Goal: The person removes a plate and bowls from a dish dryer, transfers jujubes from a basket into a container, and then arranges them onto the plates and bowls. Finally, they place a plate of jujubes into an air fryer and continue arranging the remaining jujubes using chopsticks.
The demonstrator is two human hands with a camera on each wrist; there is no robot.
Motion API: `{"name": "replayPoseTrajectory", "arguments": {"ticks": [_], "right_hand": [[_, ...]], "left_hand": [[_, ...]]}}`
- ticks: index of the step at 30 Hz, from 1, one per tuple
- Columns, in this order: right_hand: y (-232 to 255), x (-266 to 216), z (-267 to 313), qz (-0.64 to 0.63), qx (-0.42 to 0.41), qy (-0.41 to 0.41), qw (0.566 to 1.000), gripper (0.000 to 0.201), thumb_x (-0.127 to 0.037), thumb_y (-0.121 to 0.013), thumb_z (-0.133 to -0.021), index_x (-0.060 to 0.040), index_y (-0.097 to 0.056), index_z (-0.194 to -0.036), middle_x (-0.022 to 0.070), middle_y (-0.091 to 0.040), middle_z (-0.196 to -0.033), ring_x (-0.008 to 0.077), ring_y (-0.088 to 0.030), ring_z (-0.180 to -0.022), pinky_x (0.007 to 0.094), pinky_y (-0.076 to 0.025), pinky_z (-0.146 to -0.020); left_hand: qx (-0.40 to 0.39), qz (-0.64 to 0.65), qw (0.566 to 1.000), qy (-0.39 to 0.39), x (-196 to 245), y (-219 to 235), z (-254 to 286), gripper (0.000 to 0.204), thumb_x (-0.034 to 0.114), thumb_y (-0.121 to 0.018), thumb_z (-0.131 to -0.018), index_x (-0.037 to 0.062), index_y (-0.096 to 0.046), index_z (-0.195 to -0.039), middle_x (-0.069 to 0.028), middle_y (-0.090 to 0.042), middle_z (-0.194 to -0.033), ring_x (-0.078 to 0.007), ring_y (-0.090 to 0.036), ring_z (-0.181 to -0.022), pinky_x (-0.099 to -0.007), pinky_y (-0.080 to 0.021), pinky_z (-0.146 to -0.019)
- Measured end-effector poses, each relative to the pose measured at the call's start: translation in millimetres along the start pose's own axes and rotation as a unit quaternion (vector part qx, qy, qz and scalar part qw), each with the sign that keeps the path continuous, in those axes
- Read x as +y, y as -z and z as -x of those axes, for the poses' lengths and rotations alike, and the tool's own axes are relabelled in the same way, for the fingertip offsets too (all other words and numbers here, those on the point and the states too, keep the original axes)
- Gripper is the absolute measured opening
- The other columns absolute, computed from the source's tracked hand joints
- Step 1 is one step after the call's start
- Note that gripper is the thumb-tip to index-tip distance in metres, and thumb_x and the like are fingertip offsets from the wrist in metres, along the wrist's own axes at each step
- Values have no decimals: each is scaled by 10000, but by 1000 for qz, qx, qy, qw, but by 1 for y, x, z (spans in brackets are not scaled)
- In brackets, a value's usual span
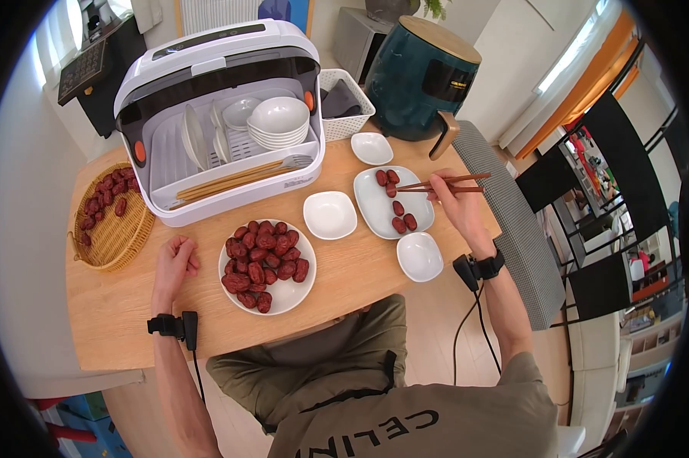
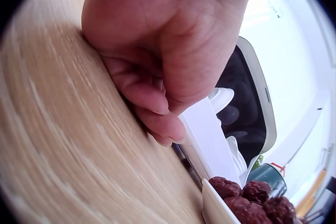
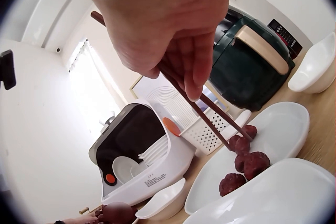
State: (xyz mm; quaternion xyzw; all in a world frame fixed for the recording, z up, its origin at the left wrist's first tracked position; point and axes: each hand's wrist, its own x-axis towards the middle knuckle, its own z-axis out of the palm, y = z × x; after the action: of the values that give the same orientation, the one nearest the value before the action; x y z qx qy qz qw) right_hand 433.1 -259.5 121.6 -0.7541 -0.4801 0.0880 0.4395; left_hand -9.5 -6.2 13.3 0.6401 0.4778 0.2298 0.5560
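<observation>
My right hand (image 1: 457, 201) holds a pair of brown chopsticks (image 3: 197, 106). Their tips are at a red date (image 3: 240, 144) on the white oval plate (image 1: 371, 215), among several other dates lying in a loose line. My left hand (image 1: 176, 263) rests on the wooden table with its fingers loosely curled and nothing in them, as the left wrist view also shows. To the right of that hand, a round white plate (image 1: 297, 294) bears a heap of dried red dates (image 1: 257, 256). Small white square dishes (image 1: 330, 215) stand around the oval plate.
A white dish cabinet (image 1: 230, 200) with bowls, plates and wooden chopsticks stands at the back. Left of it is a wicker basket (image 1: 127, 240) of dates. A green air fryer (image 1: 405, 80) and a white perforated basket (image 1: 348, 126) stand behind the oval plate.
</observation>
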Motion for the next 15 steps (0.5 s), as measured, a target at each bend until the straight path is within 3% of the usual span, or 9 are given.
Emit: {"name": "replayPoseTrajectory", "arguments": {"ticks": [15], "right_hand": [[-2,8,-6,8,1,-21,1000,288,-238,-573,-967,42,-633,-993,84,-669,-784,149,-676,-741,270,-507,-622]], "left_hand": [[3,-3,1000,-6,2,-1,0,211,219,-535,-952,20,-585,-903,-38,-576,-610,-87,-519,-488,-212,-412,-462]]}}
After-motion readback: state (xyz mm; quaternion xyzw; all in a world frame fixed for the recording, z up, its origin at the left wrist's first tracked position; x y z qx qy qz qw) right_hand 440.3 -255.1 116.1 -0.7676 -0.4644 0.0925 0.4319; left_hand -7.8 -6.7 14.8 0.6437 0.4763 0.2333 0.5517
